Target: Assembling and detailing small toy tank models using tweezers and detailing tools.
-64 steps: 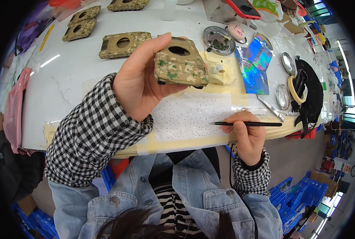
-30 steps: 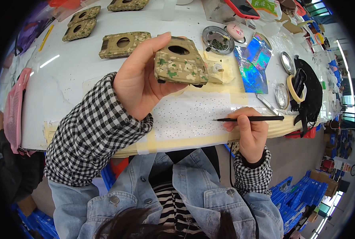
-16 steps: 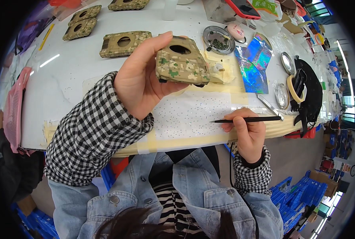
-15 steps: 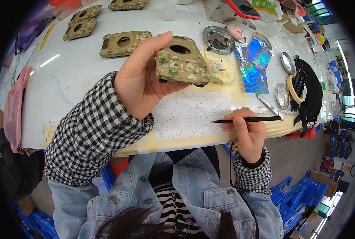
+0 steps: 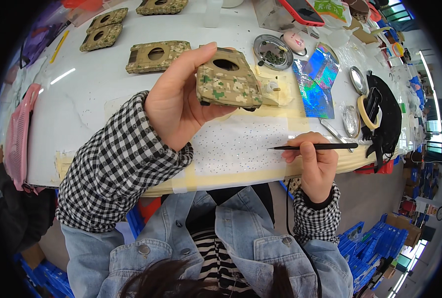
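Observation:
My left hand [image 5: 173,107] holds up a camouflage-patterned model tank hull [image 5: 228,82], thumb on its upper edge and fingers beneath. A round dark hole opens in its top. Between the fingers of my right hand [image 5: 315,161] lies a pair of slim black tweezers [image 5: 325,146], its fine tip pointing left. That tip hovers over or touches a white sheet [image 5: 240,166] scattered with tiny dark specks; I cannot tell which. Whether the tip grips a speck is too small to see.
More camouflage hulls [image 5: 156,56] stand at the back left. Behind the sheet are a round metal dish [image 5: 273,52] of small green parts, a yellowish block [image 5: 278,94] and shiny holographic film [image 5: 314,92]. A metal tool [image 5: 335,131], tape ring [image 5: 369,111] and black bag [image 5: 385,109] lie right.
My right hand has shifted slightly right and up with the tweezers, which now lie nearly level. The hull in my left hand has barely moved.

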Demonstrator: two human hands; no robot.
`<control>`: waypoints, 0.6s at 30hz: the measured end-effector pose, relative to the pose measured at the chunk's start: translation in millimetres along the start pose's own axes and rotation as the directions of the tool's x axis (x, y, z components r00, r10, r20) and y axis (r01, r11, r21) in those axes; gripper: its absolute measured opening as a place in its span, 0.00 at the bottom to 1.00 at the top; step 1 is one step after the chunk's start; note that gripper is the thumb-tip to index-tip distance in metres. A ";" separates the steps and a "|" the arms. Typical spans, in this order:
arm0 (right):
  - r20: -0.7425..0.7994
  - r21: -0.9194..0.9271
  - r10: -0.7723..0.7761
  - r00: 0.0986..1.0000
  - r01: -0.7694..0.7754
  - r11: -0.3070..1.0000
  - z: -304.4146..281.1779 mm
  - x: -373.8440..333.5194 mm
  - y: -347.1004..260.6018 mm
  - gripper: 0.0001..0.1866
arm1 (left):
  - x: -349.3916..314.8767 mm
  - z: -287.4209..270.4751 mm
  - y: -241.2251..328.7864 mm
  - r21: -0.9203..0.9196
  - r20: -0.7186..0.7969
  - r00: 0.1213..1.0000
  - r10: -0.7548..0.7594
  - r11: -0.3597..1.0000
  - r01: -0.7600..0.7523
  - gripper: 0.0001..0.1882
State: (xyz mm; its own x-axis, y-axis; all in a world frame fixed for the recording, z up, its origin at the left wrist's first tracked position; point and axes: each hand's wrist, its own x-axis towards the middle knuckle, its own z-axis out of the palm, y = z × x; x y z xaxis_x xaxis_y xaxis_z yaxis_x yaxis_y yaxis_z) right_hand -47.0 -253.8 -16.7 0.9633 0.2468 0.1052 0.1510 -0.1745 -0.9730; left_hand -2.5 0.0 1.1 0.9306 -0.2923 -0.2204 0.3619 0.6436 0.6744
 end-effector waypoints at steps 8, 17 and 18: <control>-0.026 0.037 -0.361 0.932 0.362 0.932 6.5 38.6 -58.8 0.12 | -2.6 4.8 4.4 -0.011 0.006 0.998 -0.059 0.998 0.059 0.24; 0.182 0.135 -0.453 0.873 0.434 0.891 35.7 73.6 -87.6 0.08 | -7.2 12.1 7.1 -0.065 -0.022 0.997 -0.071 0.995 0.069 0.23; 0.201 0.115 -0.495 0.845 0.481 0.869 36.3 77.4 -85.9 0.08 | -7.3 10.7 7.7 -0.058 -0.008 0.997 -0.072 0.996 0.072 0.23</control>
State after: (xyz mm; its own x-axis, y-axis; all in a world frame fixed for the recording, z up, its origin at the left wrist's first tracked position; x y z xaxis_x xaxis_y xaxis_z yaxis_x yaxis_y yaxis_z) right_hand 6.6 -185.1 67.6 0.6951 0.4868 0.5290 0.5693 0.0765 -0.8185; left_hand -7.1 -0.5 15.5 0.9025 -0.3321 -0.2743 0.4302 0.6613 0.6145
